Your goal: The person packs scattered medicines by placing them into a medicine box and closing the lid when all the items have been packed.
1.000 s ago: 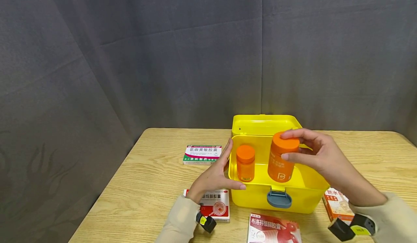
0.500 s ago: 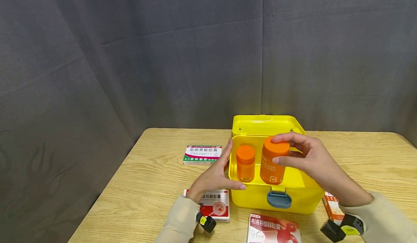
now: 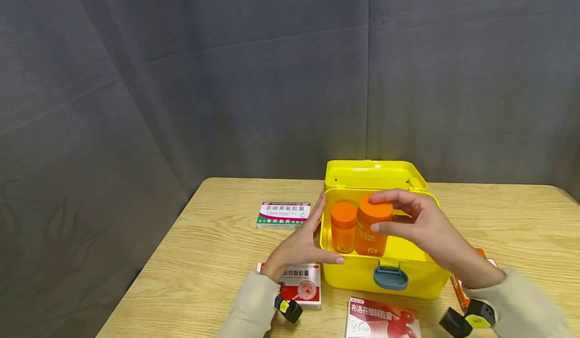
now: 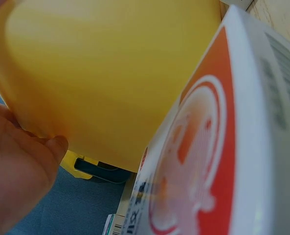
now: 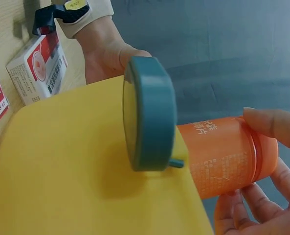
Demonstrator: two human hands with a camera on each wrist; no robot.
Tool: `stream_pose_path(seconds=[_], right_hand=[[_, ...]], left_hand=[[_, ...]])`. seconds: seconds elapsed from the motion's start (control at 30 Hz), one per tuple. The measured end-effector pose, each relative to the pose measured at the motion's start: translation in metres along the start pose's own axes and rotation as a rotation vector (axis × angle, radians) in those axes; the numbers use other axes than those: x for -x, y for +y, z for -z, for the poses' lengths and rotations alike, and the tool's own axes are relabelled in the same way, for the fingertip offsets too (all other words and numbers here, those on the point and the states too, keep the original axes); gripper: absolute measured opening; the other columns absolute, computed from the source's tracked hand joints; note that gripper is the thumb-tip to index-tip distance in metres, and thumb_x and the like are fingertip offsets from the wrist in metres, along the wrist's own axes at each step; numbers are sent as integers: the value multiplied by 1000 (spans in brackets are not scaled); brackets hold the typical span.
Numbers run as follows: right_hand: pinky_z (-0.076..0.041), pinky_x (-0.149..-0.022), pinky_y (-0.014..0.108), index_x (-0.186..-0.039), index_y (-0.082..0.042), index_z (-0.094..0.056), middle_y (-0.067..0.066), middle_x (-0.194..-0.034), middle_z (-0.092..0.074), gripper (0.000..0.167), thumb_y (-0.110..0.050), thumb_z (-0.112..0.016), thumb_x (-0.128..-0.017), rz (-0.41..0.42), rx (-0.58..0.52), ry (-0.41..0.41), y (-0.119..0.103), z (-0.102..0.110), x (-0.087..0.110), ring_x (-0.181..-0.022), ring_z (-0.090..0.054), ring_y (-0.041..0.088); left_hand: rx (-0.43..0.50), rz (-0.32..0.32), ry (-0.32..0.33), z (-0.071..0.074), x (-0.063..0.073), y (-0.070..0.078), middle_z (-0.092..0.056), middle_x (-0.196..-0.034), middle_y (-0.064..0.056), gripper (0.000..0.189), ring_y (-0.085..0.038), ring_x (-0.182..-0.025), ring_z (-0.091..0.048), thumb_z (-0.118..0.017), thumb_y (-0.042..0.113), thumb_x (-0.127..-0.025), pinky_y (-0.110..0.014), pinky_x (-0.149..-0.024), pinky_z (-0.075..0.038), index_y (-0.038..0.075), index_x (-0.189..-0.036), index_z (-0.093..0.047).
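A yellow plastic box (image 3: pixel 344 273) stands with its lid (image 3: pixel 376 175) swung back. Inside it, at the left end, a small orange bottle (image 3: pixel 343 229) stands upright. My right hand (image 3: pixel 423 224) pinches a larger orange pill bottle (image 3: pixel 368 236) by its cap, thumb in front and fingers behind. That bottle is inside the box, right beside the small one, its base hidden by the front wall. My left hand (image 3: pixel 296 247) rests against the box's left front corner, fingers straight along the side and thumb stretched over the front rim. In the right wrist view a blue-grey latch (image 5: pixel 152 115) stands out.
Near my left wrist lies a red and white medicine box (image 3: pixel 302 288). A green and white one (image 3: pixel 283 214) lies farther back. In front is a red medicine box (image 3: pixel 381 319); an orange box (image 3: pixel 461 293) sits partly under my right forearm. A grey curtain (image 3: pixel 272 76) hangs behind.
My right hand has moved left and slightly down with the larger bottle, bringing it close beside the small one. My left hand keeps its place on the box.
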State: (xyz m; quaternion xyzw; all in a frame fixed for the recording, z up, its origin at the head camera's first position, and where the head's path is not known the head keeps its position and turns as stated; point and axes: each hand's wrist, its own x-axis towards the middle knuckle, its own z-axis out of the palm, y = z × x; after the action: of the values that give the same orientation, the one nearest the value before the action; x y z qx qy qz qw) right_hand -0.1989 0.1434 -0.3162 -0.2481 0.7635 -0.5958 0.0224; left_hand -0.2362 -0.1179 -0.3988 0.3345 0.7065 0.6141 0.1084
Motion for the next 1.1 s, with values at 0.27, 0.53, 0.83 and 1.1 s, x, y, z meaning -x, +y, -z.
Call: stream_pose_path(seconds=[0.27, 0.53, 0.83, 1.1], right_hand=[[-54, -84, 31, -121, -5, -62, 12, -122, -61, 39, -13, -75, -86, -1, -2, -7, 4, -7, -5, -103, -62, 26], [-55, -82, 33, -122, -6, -62, 12, -124, -60, 42, -16, -77, -84, -49, -4, -38, 8, -15, -10, -104, -60, 31], [-54, -84, 32, -123, -7, -62, 11, -124, -61, 44, -16, -78, -83, -80, -13, -66, 12, -21, -13, -107, -58, 32], [-54, -85, 33, -122, -6, -62, 13, -125, -59, 45, -14, -79, -82, -109, -40, -85, 14, -25, -16, -106, -59, 33]], left_hand=[[-1, 21, 9, -1, 0, 2, 11, -160, 12, 119, -13, -144, -15, -82, 22, -76, -43, -110, -29, 28, -156, 6], [-17, 26, 13, -1, 1, 2, 11, -160, 13, 119, -11, -144, -12, -83, 24, -76, -32, -109, -31, 28, -156, 5], [-50, 45, 14, -1, 1, 2, 10, -158, 17, 120, -9, -144, -5, -83, 28, -75, -26, -110, -26, 30, -156, 5], [-67, 45, -4, 1, 0, 3, 13, -159, 12, 118, -13, -145, -3, -81, 27, -78, -27, -111, -25, 28, -156, 7]])
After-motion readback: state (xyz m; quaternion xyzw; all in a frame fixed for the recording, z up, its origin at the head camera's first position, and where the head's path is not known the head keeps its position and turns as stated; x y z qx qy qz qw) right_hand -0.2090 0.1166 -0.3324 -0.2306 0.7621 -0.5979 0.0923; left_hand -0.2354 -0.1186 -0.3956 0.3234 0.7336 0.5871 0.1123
